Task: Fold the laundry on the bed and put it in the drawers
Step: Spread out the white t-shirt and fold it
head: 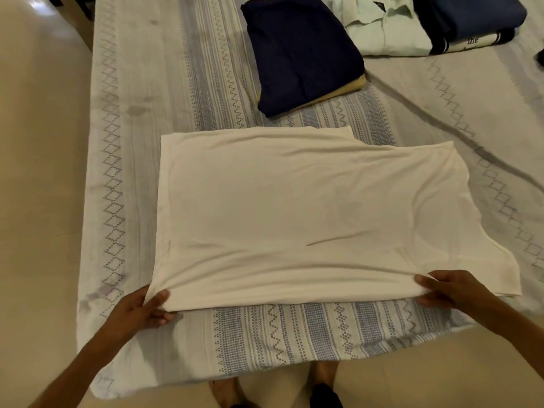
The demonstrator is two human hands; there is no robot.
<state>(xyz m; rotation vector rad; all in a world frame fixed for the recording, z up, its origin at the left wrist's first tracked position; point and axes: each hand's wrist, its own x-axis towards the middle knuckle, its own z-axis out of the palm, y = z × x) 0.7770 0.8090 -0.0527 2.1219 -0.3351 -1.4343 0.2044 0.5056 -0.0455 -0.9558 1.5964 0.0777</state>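
Feet (273,387): bare, on the pale floor (38,172) at the near edge of the bed (294,334).
Left hand (138,312): pinches the near left corner of the white shirt, thumb on top, fingers curled beneath.
Right hand (453,290): grips the shirt's near edge towards the right, fingers curled over the cloth.
White shirt (309,210): spread flat on the patterned bedsheet, mid-bed, near edge folded.
Navy stack (300,51): folded, beyond the shirt, a tan piece (338,91) showing beneath it.
Pale green shirt (385,28): folded, collar up, right of the navy stack.
Blue pile (471,16): folded, far right, overlapping the green shirt.
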